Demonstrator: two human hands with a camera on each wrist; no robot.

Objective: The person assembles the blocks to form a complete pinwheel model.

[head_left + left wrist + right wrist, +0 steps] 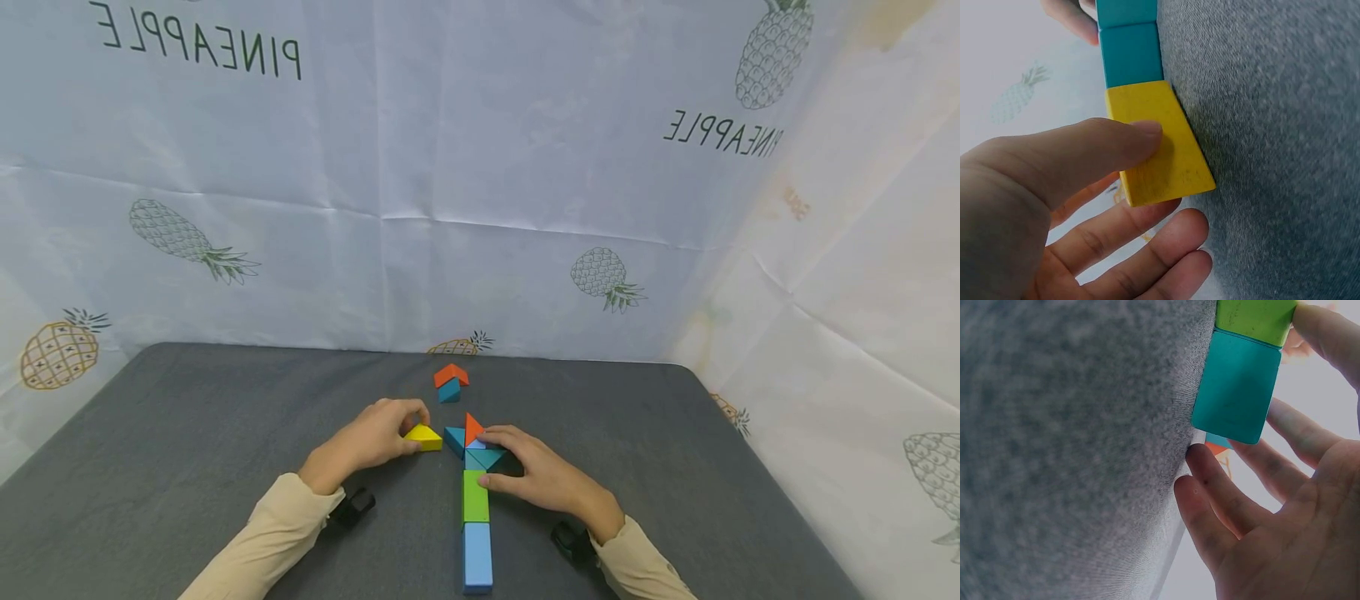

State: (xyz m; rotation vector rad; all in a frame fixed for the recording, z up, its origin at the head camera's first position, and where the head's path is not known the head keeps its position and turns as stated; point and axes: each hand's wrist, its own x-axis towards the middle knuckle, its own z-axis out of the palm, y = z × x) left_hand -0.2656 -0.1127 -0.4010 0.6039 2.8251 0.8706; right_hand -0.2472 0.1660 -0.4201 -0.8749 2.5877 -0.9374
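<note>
My left hand (378, 437) pinches a yellow triangular block (425, 437) between thumb and fingers. In the left wrist view, the yellow block's end meets a teal block (1132, 55). My right hand (543, 473) lies along the right side of a row of blocks with its fingers spread. Its thumb touches a green rectangular block (475, 497), and its index fingertip is at an orange triangular block (472, 428). Between these sits a teal triangular block (491, 457); a blue triangular block (453, 441) is on the left. A light blue rectangular block (477, 557) ends the row nearest me.
Behind the row, an orange roof-shaped block (452, 376) and a blue triangular block (449, 391) lie close together. Everything stands on a dark grey tabletop (622, 417). A white pineapple-print cloth (480, 150) hangs behind the table and along its right side.
</note>
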